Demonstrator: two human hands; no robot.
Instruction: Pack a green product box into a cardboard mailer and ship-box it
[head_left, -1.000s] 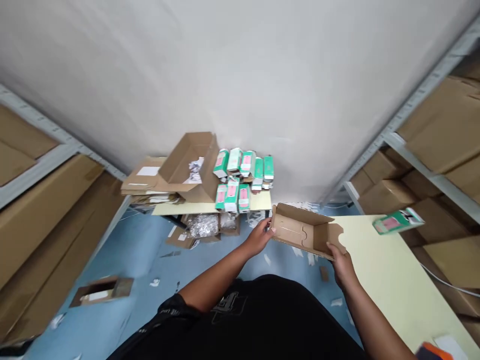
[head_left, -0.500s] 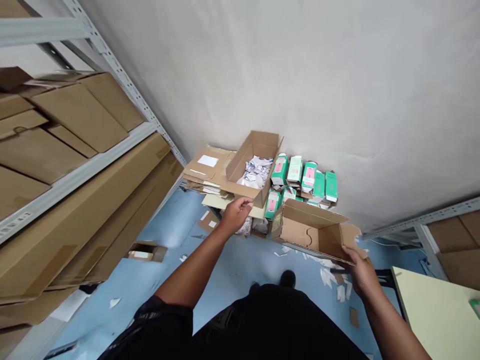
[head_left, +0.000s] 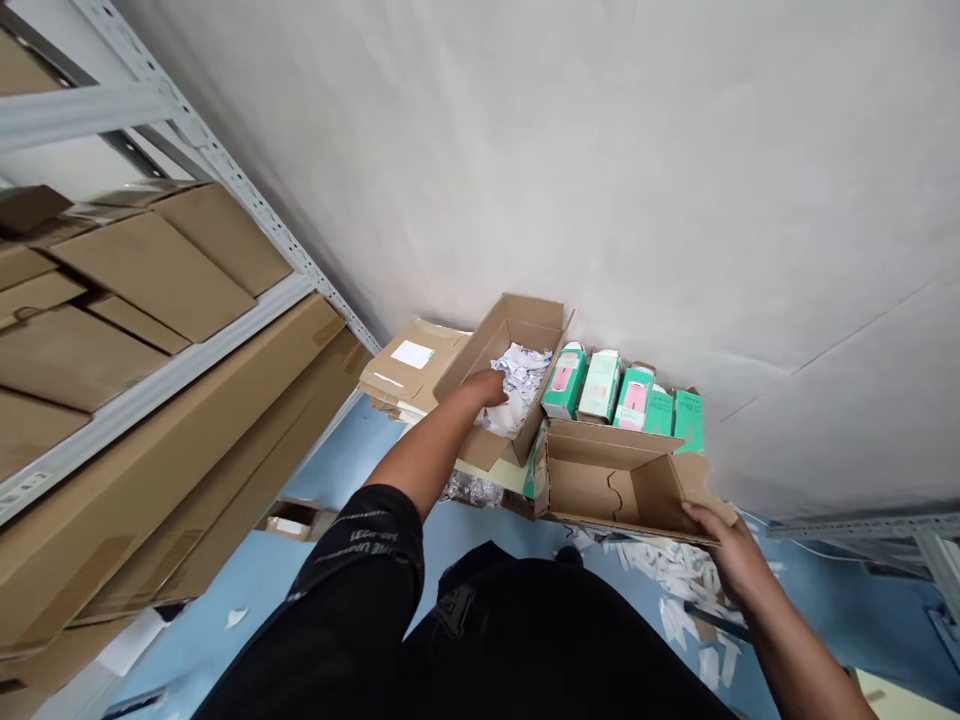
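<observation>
**Reaching into the paper-filled carton by the wall**

A plain grey wall (head_left: pixel 600 150) rises ahead of me above a blue floor (head_left: pixel 285 590) littered with white paper scraps (head_left: pixel 675 570), and metal shelving (head_left: pixel 172 350) stacked with flat brown cartons stands to the left of the low surface (head_left: pixel 491 472) against that wall. On that surface sits an open carton (head_left: pixel 517 325) tipped toward me, so its crumpled white paper slips (head_left: pixel 521 370) are easy to reach. My left hand (head_left: pixel 487 388) is inside it, fingers curled down onto the slips; I cannot tell whether it has closed on any. Just right of the carton, green-and-pink product boxes (head_left: pixel 622 392) stand upright in a row along the wall. My right hand (head_left: pixel 731 550) grips the end flap of an empty small cardboard box (head_left: pixel 600 485), held level in front of those boxes, its open top facing up, probably to receive something.
</observation>
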